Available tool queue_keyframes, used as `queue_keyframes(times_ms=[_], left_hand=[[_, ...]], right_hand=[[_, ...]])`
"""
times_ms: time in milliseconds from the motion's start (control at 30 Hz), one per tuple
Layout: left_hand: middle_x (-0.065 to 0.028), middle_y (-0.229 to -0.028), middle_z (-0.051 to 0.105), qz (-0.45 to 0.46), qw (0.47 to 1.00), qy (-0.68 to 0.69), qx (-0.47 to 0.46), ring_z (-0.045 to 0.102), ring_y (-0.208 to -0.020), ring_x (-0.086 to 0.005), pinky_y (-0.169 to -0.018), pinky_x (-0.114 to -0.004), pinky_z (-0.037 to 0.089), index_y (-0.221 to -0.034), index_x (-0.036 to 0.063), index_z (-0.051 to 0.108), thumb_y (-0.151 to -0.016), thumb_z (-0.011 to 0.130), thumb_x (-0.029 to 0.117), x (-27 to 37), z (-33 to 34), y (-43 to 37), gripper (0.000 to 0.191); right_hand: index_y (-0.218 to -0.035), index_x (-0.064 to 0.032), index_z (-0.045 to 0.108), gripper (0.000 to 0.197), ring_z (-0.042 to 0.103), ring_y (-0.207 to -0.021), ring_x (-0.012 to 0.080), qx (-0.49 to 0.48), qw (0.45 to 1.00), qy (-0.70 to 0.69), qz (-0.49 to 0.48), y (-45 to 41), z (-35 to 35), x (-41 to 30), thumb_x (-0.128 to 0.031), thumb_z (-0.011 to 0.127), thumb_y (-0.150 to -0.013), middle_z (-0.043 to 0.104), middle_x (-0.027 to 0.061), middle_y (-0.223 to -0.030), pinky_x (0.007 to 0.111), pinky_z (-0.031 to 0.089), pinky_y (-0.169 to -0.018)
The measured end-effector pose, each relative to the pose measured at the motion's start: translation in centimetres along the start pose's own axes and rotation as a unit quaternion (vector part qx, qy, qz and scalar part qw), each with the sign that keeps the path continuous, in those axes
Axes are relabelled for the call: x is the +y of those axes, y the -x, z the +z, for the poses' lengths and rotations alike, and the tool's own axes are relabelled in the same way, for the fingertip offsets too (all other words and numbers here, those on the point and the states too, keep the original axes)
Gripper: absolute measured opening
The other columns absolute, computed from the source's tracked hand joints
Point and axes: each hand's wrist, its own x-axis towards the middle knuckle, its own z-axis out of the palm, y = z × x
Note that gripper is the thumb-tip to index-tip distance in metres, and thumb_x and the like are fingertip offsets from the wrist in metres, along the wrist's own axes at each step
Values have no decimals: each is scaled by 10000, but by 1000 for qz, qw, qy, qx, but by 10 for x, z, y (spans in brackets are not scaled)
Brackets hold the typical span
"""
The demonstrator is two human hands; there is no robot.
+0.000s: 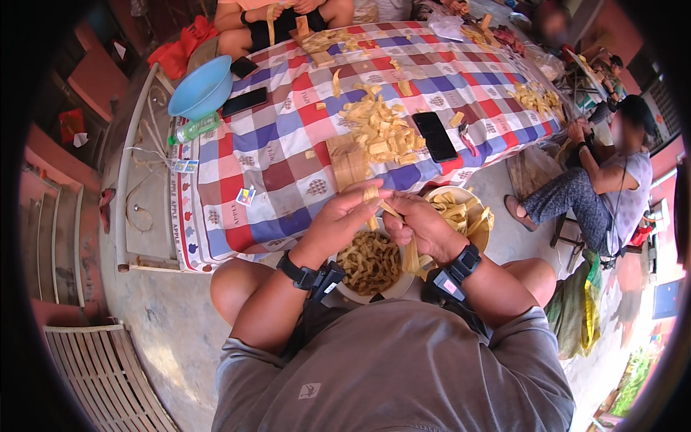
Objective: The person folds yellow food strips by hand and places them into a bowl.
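My left hand (340, 218) and my right hand (426, 221) meet just past the near table edge. Both grip one thin tan strip (371, 210). It loops over the left fingers, crosses to the right hand, and its tail (411, 256) hangs below that palm. Under my hands is a white bowl (406, 285) full of short, twisted tan pieces (372, 262). Partly hidden behind my right hand, a second bowl (444, 189) holds longer flat strips (453, 210). A wooden board (345, 162) lies on the table beyond my left hand, beside a heap of tan pieces (380, 127).
The table wears a checked tablecloth (280, 200). On it are a black phone (434, 136), pink-handled cutters (467, 139), a blue basin (202, 86) and a green-tinted plastic bottle (195, 128). A seated person (621, 178) is at right, another (280, 21) across the table. A slatted bench (108, 378) stands lower left.
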Motion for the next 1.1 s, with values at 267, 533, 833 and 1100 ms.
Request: queue_keyframes(times_ms=[267,533,833,1100], left_hand=[[-145,-1243,563,241,938,-247,8,614,-1063,-261,-880,-332,501,-1137,-2,655,-919,615,62,1,7,-9,231],[-153,-1213,574,183,942,-279,20,593,-1072,-310,-898,-385,480,-1178,25,637,-920,593,105,-2,8,-2,274],[-172,-1199,585,193,843,-496,72,589,-1041,-322,-918,-379,460,-1249,85,619,-954,530,147,1,8,-3,314],[-27,-1139,638,-114,979,162,41,591,-1014,-109,-887,-260,462,-1228,-11,608,-970,576,145,-15,12,-1,304]], right_hand=[[-737,5,534,576,332,-379,78,-244,959,-30,141,-8,-28,11,-438,307,-1027,462,22,-570,216,248,-358],[-927,-47,599,216,489,-580,74,-13,996,40,-77,4,-7,17,-221,492,-997,568,9,-738,202,380,-479],[-941,-39,576,41,493,-727,6,121,876,272,-379,1,-16,26,-29,615,-933,575,-53,-812,175,421,-643],[-876,-35,581,53,493,-700,41,141,823,388,-389,-1,-19,26,-21,630,-891,540,-33,-773,214,425,-594]])
